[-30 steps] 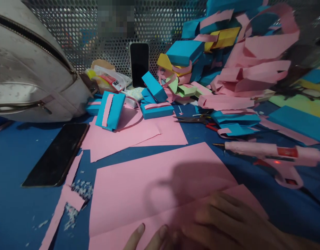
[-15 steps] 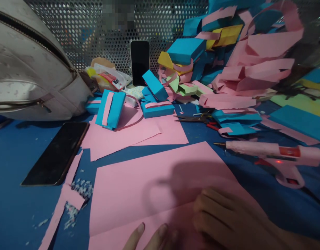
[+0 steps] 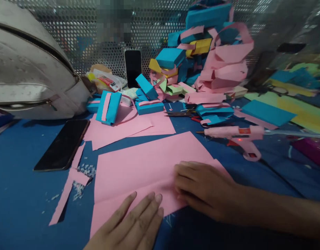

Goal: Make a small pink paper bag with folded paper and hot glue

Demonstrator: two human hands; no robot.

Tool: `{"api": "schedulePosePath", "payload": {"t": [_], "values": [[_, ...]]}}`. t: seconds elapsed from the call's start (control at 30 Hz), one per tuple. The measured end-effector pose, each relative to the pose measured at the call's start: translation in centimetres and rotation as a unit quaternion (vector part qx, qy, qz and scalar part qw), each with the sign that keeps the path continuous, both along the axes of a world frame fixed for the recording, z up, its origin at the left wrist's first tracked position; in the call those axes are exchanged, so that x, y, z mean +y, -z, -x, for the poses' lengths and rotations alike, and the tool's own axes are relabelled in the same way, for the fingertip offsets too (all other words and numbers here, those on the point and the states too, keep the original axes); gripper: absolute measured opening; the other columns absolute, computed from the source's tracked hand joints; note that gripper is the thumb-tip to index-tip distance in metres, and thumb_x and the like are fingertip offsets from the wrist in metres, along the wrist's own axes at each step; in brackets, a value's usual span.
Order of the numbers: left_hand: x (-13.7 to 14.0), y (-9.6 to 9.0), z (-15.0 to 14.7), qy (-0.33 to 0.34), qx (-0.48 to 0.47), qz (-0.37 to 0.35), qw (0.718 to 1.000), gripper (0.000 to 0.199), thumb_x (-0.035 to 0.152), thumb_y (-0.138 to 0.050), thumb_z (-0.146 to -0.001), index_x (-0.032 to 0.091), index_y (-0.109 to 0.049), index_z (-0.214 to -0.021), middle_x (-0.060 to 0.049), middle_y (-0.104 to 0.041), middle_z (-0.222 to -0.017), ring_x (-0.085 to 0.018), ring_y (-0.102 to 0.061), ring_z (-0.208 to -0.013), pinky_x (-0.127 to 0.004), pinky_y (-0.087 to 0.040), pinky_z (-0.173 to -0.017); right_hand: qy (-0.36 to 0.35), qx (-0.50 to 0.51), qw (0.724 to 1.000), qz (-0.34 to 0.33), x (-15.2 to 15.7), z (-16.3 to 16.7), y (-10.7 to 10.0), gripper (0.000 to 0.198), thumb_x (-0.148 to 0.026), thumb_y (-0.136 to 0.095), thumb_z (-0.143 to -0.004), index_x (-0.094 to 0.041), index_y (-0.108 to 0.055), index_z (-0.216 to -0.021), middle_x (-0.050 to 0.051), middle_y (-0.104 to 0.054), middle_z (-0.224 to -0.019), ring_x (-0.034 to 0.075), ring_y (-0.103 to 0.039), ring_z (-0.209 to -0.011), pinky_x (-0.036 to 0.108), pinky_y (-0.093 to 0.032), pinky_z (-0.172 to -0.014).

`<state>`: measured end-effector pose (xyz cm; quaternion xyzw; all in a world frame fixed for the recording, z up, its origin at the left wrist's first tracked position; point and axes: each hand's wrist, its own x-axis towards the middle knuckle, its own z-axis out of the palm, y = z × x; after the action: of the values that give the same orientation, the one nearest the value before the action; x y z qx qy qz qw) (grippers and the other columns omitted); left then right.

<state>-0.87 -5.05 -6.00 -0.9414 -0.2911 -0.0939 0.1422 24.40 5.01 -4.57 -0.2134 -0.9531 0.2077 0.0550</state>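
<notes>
A large sheet of pink paper (image 3: 139, 163) lies on the blue table in front of me, with a crease running across it. My left hand (image 3: 134, 222) rests flat on its near part, fingers stretched out. My right hand (image 3: 204, 189) is curled over the sheet's right side, at the end of the crease. Its fingertips are tucked under and blurred, so what they hold, if anything, is hidden. Just beyond the right hand lies a pink glue gun (image 3: 235, 133) with a red light on, its nozzle pointing left.
Left of the sheet are a black phone (image 3: 63, 146), torn pink strips (image 3: 68, 187) and paper crumbs. More pink sheets (image 3: 123, 130), blue paper boxes (image 3: 149, 107), scissors (image 3: 179, 113) and a tall pile of folded paper pieces (image 3: 217, 62) stand behind. A white backpack (image 3: 32, 69) is at left.
The view has shifted, showing more of the table at right. My left hand has come further into view on the sheet. My right hand has moved up and left in view, still curled.
</notes>
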Motion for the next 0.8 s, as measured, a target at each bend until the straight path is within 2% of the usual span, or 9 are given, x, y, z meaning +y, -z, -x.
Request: {"api": "schedulePosePath", "payload": {"t": [0.13,0.27,0.4,0.57,0.67,0.73,0.8], "values": [[0.3,-1.3,0.5,0.017,0.045,0.008,0.999,0.046,0.034,-0.040,-0.100,0.011,-0.048,-0.139,-0.007,-0.050,-0.144,-0.018,-0.039,-0.138,-0.032,-0.020,-0.120,-0.002,-0.023,0.999,-0.023,-0.2,-0.1,-0.1,0.015,-0.024,-0.041,-0.096,-0.017,-0.049,-0.085,0.006,-0.054,-0.089,0.018,-0.043,-0.075,0.031,-0.034,-0.066],[-0.5,-0.8,0.6,0.006,0.058,0.021,0.998,0.053,0.037,-0.030,-0.101,0.009,-0.035,-0.146,-0.009,-0.038,-0.151,-0.019,-0.035,-0.141,-0.035,-0.023,-0.118,-0.008,-0.031,0.999,-0.044,-0.4,0.0,-0.3,0.013,-0.021,-0.044,-0.094,-0.017,-0.049,-0.083,0.005,-0.053,-0.087,0.017,-0.042,-0.074,0.030,-0.033,-0.064],[-0.8,-0.8,0.5,-0.029,0.075,0.036,0.996,0.054,0.036,-0.029,-0.102,0.009,-0.028,-0.148,-0.009,-0.033,-0.153,-0.020,-0.032,-0.142,-0.036,-0.031,-0.115,-0.018,-0.044,0.996,-0.073,-0.5,0.2,-0.4,0.015,-0.021,-0.043,-0.095,-0.016,-0.052,-0.084,0.006,-0.054,-0.090,0.017,-0.043,-0.076,0.030,-0.034,-0.066],[-0.7,-2.7,1.2,0.014,0.048,0.032,0.998,0.070,0.061,-0.032,-0.096,0.010,-0.037,-0.144,-0.007,-0.040,-0.149,-0.018,-0.038,-0.139,-0.031,-0.029,-0.115,-0.017,-0.068,0.989,-0.131,-0.8,0.1,-0.2,0.015,-0.022,-0.044,-0.097,-0.016,-0.055,-0.089,0.007,-0.055,-0.092,0.020,-0.045,-0.080,0.032,-0.036,-0.071],[-1.4,-3.2,2.8,-0.004,0.039,0.018,0.999,0.061,0.055,-0.039,-0.096,0.015,-0.042,-0.142,-0.002,-0.046,-0.146,-0.014,-0.041,-0.137,-0.029,-0.024,-0.117,-0.016,-0.065,0.986,-0.154,-0.9,0.0,0.0,0.014,-0.022,-0.044,-0.097,-0.016,-0.055,-0.089,0.007,-0.055,-0.091,0.020,-0.044,-0.079,0.033,-0.035,-0.069],[-2.2,-3.0,4.4,-0.045,0.011,0.023,0.999,0.055,0.051,-0.031,-0.100,0.018,-0.042,-0.142,-0.001,-0.051,-0.143,-0.013,-0.045,-0.134,-0.030,-0.022,-0.118,-0.014,-0.059,0.986,-0.157,-0.9,0.0,0.2,0.012,-0.022,-0.046,-0.096,-0.017,-0.054,-0.089,0.006,-0.055,-0.091,0.020,-0.044,-0.078,0.033,-0.034,-0.068],[-3.0,-2.5,6.0,-0.046,0.026,0.028,0.998,0.054,0.049,-0.033,-0.099,0.019,-0.042,-0.143,-0.001,-0.053,-0.141,-0.014,-0.048,-0.132,-0.032,-0.017,-0.120,-0.012,-0.057,0.985,-0.162,-1.0,0.0,0.3,0.011,-0.022,-0.048,-0.095,-0.017,-0.054,-0.088,0.006,-0.055,-0.090,0.020,-0.044,-0.078,0.033,-0.034,-0.068]]}}
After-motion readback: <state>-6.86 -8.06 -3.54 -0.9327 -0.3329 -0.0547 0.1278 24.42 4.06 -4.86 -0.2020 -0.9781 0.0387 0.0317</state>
